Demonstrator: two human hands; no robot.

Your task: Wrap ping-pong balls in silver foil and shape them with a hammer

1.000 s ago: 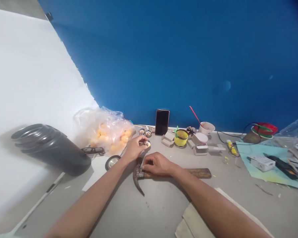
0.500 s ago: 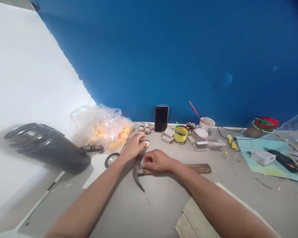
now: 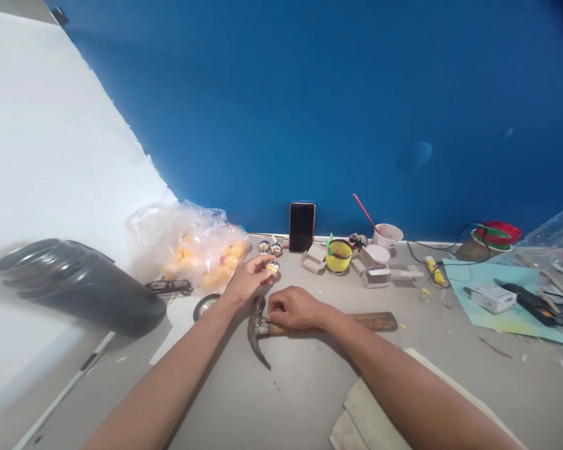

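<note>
The claw hammer (image 3: pixel 281 329), with a brown wooden handle and a rust-dark metal head, lies on its side in the near middle, head left and handle running right; farther on is a small round ball with a shiny silver and golden surface (image 3: pixel 272 267). Beneath spreads a grey tabletop (image 3: pixel 304 387), sprinkled with small scraps. A cream folded sheet (image 3: pixel 370 412) lies at the near right. On the left are a large dark grey cylinder (image 3: pixel 89 300), dark-framed glasses (image 3: pixel 169 286) and a clear plastic bag of yellow-orange lumps (image 3: pixel 206 247). A pale blue sheet of paper (image 3: pixel 466 297) lies on the right, bearing a small white box (image 3: pixel 492 298). Along the far edge stand more shiny balls (image 3: pixel 269 248), an upright black-screened phone (image 3: pixel 302 227), a yellow round pot (image 3: pixel 338 257) and a white cup (image 3: pixel 387 235) with a red stick, all before a deep blue wall (image 3: pixel 281 112). The right hand (image 3: pixel 293 307), loosely curled, rests on the handle just beside the head; I cannot tell whether its fingers wrap it. The left hand (image 3: pixel 248 281) reaches farther, fingers half bent and touching the ball's left side; how firm that hold is cannot be told.
</note>
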